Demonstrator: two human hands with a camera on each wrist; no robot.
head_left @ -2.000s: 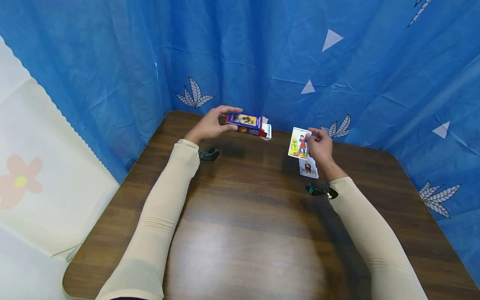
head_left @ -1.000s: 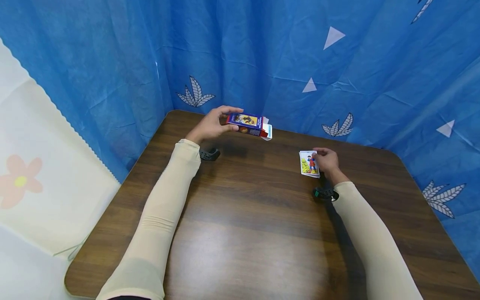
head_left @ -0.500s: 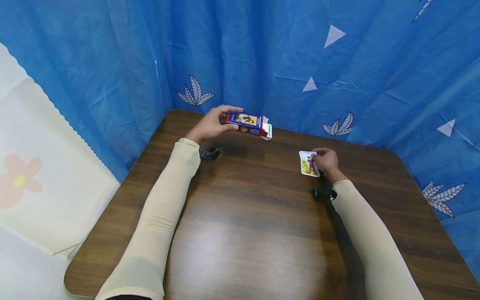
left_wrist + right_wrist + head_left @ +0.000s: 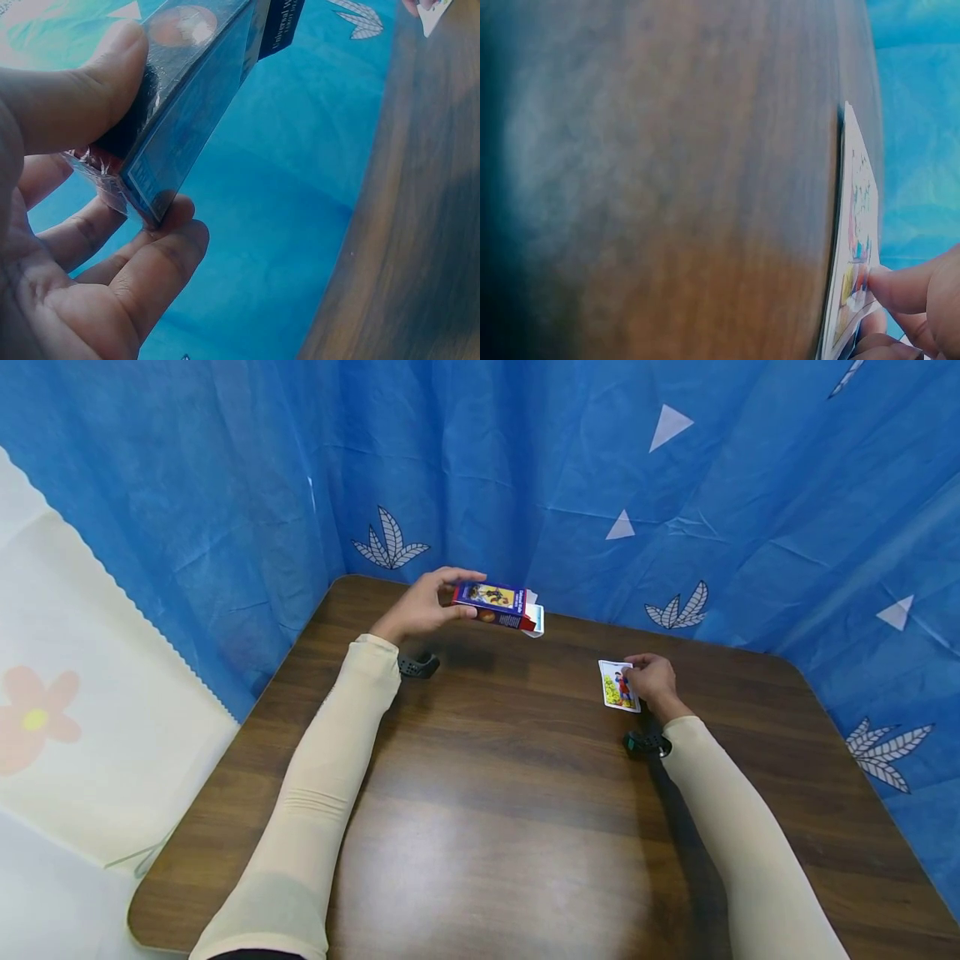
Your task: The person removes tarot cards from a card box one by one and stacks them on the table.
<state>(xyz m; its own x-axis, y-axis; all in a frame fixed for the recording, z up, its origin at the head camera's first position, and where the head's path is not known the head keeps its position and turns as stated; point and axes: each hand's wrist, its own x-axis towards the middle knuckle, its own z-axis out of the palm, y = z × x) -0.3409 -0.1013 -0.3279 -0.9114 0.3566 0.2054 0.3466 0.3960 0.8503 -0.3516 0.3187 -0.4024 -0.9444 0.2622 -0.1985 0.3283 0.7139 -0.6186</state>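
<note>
In the head view my left hand (image 4: 431,603) grips a blue and red card box (image 4: 495,597) above the far side of the table, thumb on the near side and fingers at the far side. The box's right end has its flap up, and a white-edged piece shows there. The left wrist view shows the thumb (image 4: 112,67) pressed on the box, with fingertips at its lower end. My right hand (image 4: 651,681) pinches a small stack of picture cards (image 4: 618,687) low at the table. In the right wrist view the thumb (image 4: 900,289) lies on the top card, with fingers at its underside.
The brown wooden table (image 4: 480,777) has rounded corners and a blue patterned curtain (image 4: 487,468) close behind its far edge. A pale cloth with a flower (image 4: 37,720) hangs at the left. Dark wrist bands (image 4: 648,744) sit below both wrists.
My right hand has brought its card down and toward me onto the other cards, which now lie together in one stack. My left hand and the box have hardly moved.
</note>
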